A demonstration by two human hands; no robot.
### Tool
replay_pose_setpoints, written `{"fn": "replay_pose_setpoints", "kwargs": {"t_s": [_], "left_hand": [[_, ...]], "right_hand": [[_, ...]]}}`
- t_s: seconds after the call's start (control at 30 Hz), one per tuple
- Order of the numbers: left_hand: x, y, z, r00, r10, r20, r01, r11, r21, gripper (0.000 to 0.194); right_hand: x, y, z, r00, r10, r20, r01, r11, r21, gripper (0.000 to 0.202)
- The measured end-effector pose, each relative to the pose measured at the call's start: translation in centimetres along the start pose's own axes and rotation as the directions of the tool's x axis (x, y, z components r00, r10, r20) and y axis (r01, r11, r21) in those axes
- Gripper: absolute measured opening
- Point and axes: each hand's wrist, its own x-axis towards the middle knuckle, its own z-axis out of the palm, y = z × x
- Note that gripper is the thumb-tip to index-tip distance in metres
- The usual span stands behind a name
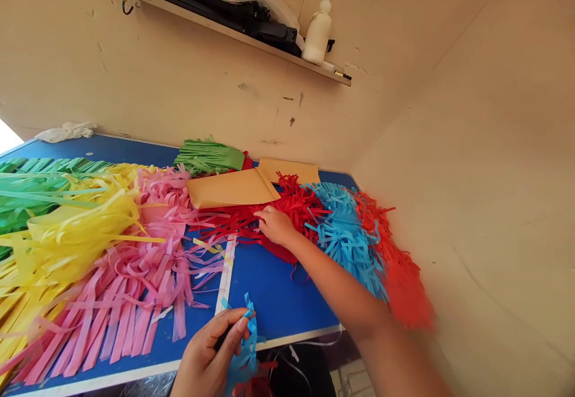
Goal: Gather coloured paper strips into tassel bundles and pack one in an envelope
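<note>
My left hand [215, 346] is at the front edge of the blue table, thumb and fingers pinched on a strip of light blue fringed tissue paper [248, 349] that hangs down below them. Stretched out farther, my right hand [277, 226] is over the red fringed tissue paper [296, 202], its fingers curled together on the strands. Just how it grips them is partly hidden. Directly beyond this hand lies a tan envelope [233, 187]. Light blue fringe [345, 223] is piled to its right.
Pink [153, 253], yellow [90, 223] and green fringe [27, 202] cover the left of the blue table [278, 295]. Orange fringe [399, 271] hangs over the right edge. A wall shelf [202, 20] above holds a white nozzle bottle [318, 35]. A cable [314, 343] runs below the front edge.
</note>
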Motion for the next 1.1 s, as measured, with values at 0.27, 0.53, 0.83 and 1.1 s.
{"fn": "replay_pose_setpoints", "kwargs": {"t_s": [0.27,0.53,0.83,1.1], "left_hand": [[0.3,-0.7,0.7,0.999,0.004,0.042,-0.005,1.000,0.021,0.038],[0.2,0.0,0.9,0.999,0.032,0.009,-0.032,0.999,0.015,0.039],[0.1,-0.1,1.0,0.998,0.058,-0.006,-0.058,0.998,0.028,0.040],[0.0,0.2,1.4,0.997,0.073,0.016,-0.074,0.996,0.049,0.037]], "right_hand": [[0.2,3.1,0.1,0.995,0.099,-0.015,-0.078,0.864,0.498,0.032],[-0.4,3.8,0.3,0.991,0.127,-0.035,-0.062,0.685,0.726,0.023],[-1.5,4.2,-0.5,0.985,0.170,-0.031,-0.105,0.733,0.672,0.018],[-1.8,3.5,-0.2,0.986,0.154,-0.061,-0.134,0.959,0.250,0.014]]}}
